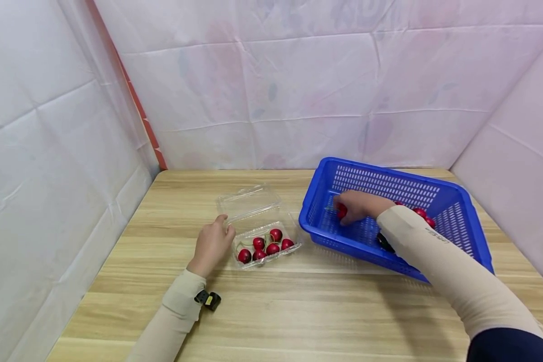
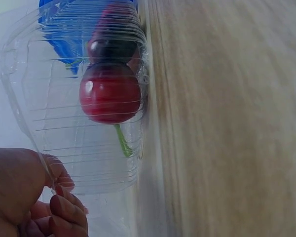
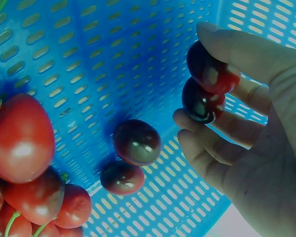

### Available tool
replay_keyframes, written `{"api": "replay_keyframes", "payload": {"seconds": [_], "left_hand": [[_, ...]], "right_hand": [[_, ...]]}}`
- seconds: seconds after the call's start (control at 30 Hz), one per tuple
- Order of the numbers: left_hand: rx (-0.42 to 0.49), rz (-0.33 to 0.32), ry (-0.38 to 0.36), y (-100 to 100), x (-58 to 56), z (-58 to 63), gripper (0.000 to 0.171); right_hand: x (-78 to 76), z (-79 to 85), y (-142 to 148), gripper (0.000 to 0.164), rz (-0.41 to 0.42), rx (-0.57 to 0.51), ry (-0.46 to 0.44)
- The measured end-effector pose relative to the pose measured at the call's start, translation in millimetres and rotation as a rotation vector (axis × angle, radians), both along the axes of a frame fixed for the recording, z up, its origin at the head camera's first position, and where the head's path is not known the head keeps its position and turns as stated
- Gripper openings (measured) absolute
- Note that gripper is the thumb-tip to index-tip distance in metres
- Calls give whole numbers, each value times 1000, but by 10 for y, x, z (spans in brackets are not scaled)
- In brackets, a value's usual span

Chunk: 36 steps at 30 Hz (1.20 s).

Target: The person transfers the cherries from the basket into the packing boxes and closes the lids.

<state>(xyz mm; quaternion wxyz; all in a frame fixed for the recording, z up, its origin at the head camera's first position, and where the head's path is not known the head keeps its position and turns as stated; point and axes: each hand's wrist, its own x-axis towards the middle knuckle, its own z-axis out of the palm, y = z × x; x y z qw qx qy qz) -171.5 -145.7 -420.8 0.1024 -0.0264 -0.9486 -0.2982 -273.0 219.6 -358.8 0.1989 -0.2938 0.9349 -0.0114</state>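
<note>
White sheets (image 1: pixel 298 85) hang behind and down both sides of this setup, probably just to block out whatever's around it. Wooden table (image 1: pixel 307 317) below. Biggest thing on it is the blue basket (image 1: pixel 318 196), toward the back right, which I'd guess is so the right arm can drop straight in over the near edge.

Just beside it, on the left, sits the clear box (image 1: pixel 273 256), with its lid (image 1: pixel 249 201) folded back on the far side, so it's out of the way and the near half is open from above.

Now the grips. Left hand (image 1: pixel 212 244) pinches the box's rim at the left end, thumb on one side and finger on the other. Looks to me like steadying, since thin plastic like that would skate around if bumped, and holding the end keeps the opening free.

Right hand (image 1: pixel 358 205) is down in the basket grasping two dark cherries (image 3: pixel 212 69) between thumb and fingertips, a light grip that likely saves them from bruising. Below them, two loose cherries (image 3: pixel 137 142) lie next to a redder pile (image 3: pixel 22 138), also in the basket. Six more cherries (image 1: pixel 276 235) rest inside the box, bunched close together, stems every which way.
</note>
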Motion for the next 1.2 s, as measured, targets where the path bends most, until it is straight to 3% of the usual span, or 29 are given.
{"api": "replay_keyframes", "payload": {"seconds": [0.47,0.9,1.03,1.2], "left_hand": [[-17,2,35,5,10,0,38],[-19,-1,18,-3,14,11,38],[-16,-1,20,-2,16,14,37],[-12,-3,12,2,14,-1,38]], "right_hand": [[108,201,9,37,5,-118,59],[202,354,85,32,-12,-215,163],[228,391,101,33,-51,-234,178],[237,433,125,36,-159,-283,176]]}}
